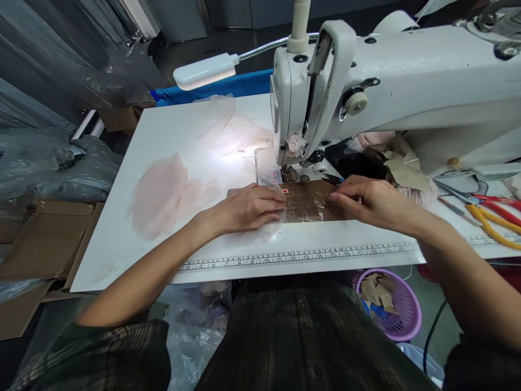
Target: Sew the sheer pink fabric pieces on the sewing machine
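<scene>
My left hand (260,208) lies flat on a piece of sheer pale fabric (266,231), just left of the sewing machine's needle area (290,174). Its fingers are stretched out and point right. Closed fingers of my right hand (360,196) grip small thread snips (334,180), whose dark blades point left toward the presser foot; most of the handle is hidden in the hand. Beneath and between both hands is a brown taped plate (305,202) on the machine bed. Thin pink fabric pieces (160,195) lie in a loose pile left of my left hand.
The white sewing machine (391,81) rises over the table (122,233), with a lamp (205,70) at its left. Scissors with yellow handles (488,220) lie at right, near fabric scraps (407,168). A ruler strip (301,258) edges the front; below stands a purple basket (413,309).
</scene>
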The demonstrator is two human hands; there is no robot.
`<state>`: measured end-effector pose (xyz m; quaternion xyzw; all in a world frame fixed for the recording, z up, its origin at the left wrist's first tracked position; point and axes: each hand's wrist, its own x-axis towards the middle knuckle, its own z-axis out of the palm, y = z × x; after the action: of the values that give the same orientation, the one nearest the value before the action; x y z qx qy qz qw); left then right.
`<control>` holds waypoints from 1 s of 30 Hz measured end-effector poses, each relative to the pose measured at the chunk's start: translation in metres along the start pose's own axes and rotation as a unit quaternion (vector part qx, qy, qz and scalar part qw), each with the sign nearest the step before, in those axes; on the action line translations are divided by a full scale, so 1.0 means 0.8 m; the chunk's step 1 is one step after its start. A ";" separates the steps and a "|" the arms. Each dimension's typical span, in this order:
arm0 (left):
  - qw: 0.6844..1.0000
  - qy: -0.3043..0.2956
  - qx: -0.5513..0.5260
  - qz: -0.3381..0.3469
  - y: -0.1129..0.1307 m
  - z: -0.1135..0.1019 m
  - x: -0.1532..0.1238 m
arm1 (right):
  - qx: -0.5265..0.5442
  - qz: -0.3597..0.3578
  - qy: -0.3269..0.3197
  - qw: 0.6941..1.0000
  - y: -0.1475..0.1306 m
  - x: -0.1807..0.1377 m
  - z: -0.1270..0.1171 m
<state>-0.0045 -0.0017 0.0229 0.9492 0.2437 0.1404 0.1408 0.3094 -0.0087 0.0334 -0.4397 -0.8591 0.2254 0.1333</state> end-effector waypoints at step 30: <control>0.980 0.082 0.141 -0.111 -0.034 0.028 -0.004 | -0.043 -0.254 0.053 0.965 -0.050 0.058 0.091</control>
<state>-0.0107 0.0149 -0.0076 0.9119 0.3754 0.1659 0.0001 0.2234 -0.0108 -0.0076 -0.2239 -0.9433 0.1233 0.2120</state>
